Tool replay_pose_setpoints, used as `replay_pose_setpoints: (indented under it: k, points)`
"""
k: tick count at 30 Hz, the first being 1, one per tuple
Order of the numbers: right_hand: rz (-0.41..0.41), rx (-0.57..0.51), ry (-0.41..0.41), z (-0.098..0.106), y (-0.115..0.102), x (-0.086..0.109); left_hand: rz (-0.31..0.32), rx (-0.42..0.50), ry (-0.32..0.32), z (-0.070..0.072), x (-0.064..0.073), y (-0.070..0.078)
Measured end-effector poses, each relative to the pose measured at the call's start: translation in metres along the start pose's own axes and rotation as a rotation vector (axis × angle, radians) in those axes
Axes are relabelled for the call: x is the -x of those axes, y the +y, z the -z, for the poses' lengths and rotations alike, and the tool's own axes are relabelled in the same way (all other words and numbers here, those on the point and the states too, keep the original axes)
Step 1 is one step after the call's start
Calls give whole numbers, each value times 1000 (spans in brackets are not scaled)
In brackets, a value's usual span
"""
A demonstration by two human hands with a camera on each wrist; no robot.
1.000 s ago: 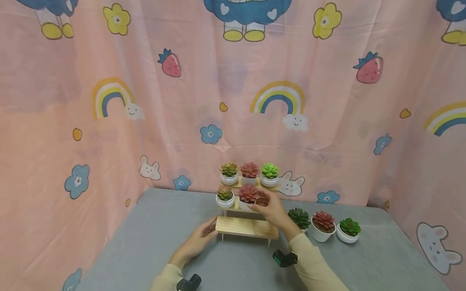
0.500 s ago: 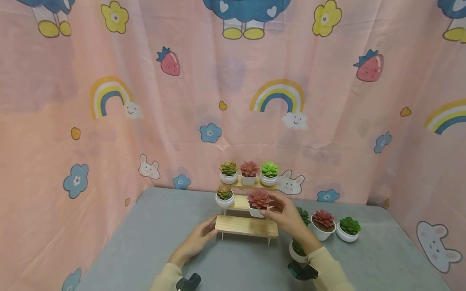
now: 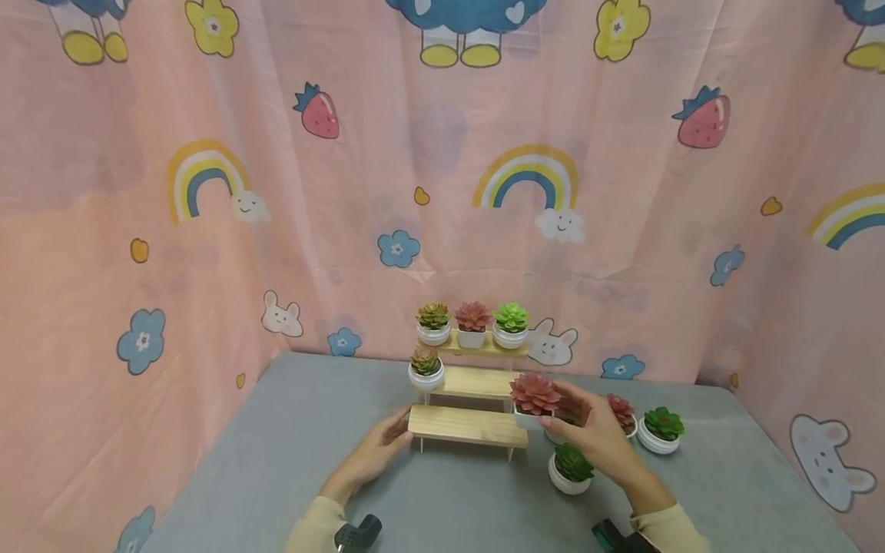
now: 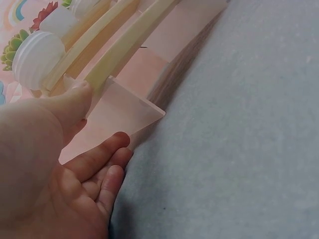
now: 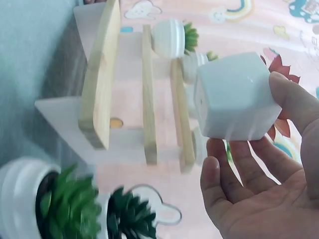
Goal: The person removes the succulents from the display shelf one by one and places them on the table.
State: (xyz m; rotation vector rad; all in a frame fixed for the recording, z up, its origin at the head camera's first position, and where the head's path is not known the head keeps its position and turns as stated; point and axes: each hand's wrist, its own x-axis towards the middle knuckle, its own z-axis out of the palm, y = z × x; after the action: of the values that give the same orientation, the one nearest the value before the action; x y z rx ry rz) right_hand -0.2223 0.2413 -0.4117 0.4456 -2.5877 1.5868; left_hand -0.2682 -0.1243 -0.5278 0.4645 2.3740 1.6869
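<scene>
My right hand point(image 3: 600, 432) holds a red potted succulent point(image 3: 534, 395) by its square white pot, in the air off the right end of the three-tier wooden stand point(image 3: 466, 424). In the right wrist view the thumb presses one side of the pot point(image 5: 237, 97) and the fingers lie along the other. At the stand's left end, my left hand point(image 3: 373, 453) grips the lowest shelf; the left wrist view has the thumb on the shelf's end and bent fingers point(image 4: 112, 186) beside the clear side panel point(image 4: 122, 112). A brownish-green succulent point(image 3: 425, 367) sits on the middle shelf.
On the top shelf stand a green-brown succulent point(image 3: 433, 321), a red one point(image 3: 472, 322) and a bright green one point(image 3: 511, 324). Right of the stand are a green succulent point(image 3: 571, 468), another green one point(image 3: 662, 428) and a red one point(image 3: 621, 413), partly hidden. A printed curtain point(image 3: 442, 230) hangs behind.
My right hand has taken the red succulent off the middle shelf and moved it right, toward me. My left hand has stayed at the stand's left end.
</scene>
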Motion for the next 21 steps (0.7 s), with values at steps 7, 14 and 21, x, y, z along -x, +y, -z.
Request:
replay_pose_setpoints:
  k: [7, 14, 21]
  points:
    - [27, -13, 9, 25, 13, 17, -15, -3, 0, 0, 0, 0]
    - [20, -54, -4, 55, 28, 35, -9, -6, -18, -2, 0, -3]
    - [5, -76, -47, 85, 48, 40, -46, 3, -3, -1, 0, 0]
